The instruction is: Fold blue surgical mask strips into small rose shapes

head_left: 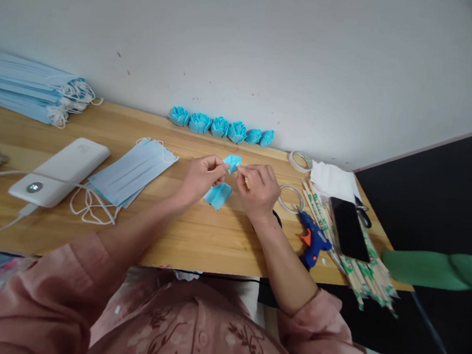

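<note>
Above the wooden desk (196, 245), the left hand (202, 176) pinches the near-left edge of a small blue piece (233, 161) between its fingers, while the fingers of the right hand (260, 189) press together at its right edge. Blue squares (219, 196) lie just below; six blue flowers (219, 126) line the wall (248, 44) behind.

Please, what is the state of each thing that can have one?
Blue piece: creased, between left hand and right hand
Power bank: display lit, cable attached
Phone: screen dark
Glue gun: on its side
Blue flowers: formed, in a row
Masks: stacked
Tape rolls: lying flat
</note>
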Demonstrator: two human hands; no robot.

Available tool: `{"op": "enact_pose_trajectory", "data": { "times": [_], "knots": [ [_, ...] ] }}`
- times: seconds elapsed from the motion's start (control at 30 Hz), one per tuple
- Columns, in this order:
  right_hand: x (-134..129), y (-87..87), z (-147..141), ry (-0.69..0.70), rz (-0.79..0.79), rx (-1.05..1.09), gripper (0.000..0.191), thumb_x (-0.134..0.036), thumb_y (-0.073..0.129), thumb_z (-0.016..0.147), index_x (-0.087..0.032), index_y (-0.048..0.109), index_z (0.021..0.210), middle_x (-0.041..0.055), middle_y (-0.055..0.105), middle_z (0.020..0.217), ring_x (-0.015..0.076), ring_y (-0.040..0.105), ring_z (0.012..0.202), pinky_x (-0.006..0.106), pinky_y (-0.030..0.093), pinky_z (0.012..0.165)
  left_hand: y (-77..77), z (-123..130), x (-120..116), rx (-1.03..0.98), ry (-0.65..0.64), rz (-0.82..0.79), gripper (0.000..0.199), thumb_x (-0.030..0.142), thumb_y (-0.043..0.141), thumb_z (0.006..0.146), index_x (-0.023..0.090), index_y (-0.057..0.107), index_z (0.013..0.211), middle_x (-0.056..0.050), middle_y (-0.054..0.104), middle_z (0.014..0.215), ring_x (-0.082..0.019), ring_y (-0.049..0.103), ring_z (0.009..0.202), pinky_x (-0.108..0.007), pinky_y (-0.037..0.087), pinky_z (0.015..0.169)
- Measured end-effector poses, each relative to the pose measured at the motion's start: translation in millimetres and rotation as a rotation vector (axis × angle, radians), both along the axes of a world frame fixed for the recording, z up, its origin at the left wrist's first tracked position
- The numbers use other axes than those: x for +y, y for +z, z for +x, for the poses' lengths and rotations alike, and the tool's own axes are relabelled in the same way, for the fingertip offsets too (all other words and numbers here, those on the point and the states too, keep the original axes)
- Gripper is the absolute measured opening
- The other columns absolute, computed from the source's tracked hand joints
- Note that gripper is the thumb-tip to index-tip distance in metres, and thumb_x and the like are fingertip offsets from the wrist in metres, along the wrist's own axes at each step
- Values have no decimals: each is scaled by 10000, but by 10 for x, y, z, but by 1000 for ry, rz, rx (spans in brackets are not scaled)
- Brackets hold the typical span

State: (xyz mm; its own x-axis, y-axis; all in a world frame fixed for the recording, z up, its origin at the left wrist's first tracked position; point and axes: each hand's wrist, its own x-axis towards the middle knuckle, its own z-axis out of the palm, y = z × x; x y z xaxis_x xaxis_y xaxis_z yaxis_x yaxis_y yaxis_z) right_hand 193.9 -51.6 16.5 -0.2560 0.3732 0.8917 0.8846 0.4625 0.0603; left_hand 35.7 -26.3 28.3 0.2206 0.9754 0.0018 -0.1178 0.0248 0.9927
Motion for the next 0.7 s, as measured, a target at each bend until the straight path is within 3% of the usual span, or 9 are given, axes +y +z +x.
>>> {"op": "enact_pose_trajectory", "data": {
  "times": [0.27, 0.5, 0.7],
  "knots": [
    [3, -5, -7, -8, -33, -7, 139, -129, 608, 947, -212, 684, 866, 38, 731, 793, 165, 633, 768, 290, 493, 690, -35, 1, 15, -19, -3, -7, 217, 245, 635, 814, 191, 540, 628, 36, 531, 556, -80, 438, 522, -236, 377, 549],
    [9, -64, 20, 49, -155, 46, 167, -154, 571, 977, -206, 715, 908, 68, 721, 829, 184, 627, 810, 324, 476, 730, -20, -5, 4, -36, -32, -16, 227, 260, 644, 821, 194, 536, 632, 32, 531, 581, -85, 439, 543, -248, 390, 573],
    [2, -73, 20, 2, -236, 34, 197, -188, 549, 995, -221, 723, 908, 64, 729, 847, 187, 634, 825, 330, 481, 748, -65, -6, 36, -71, -76, -22, 271, 275, 645, 838, 196, 521, 610, 32, 523, 580, -84, 435, 532, -249, 378, 565]
  ]
}}
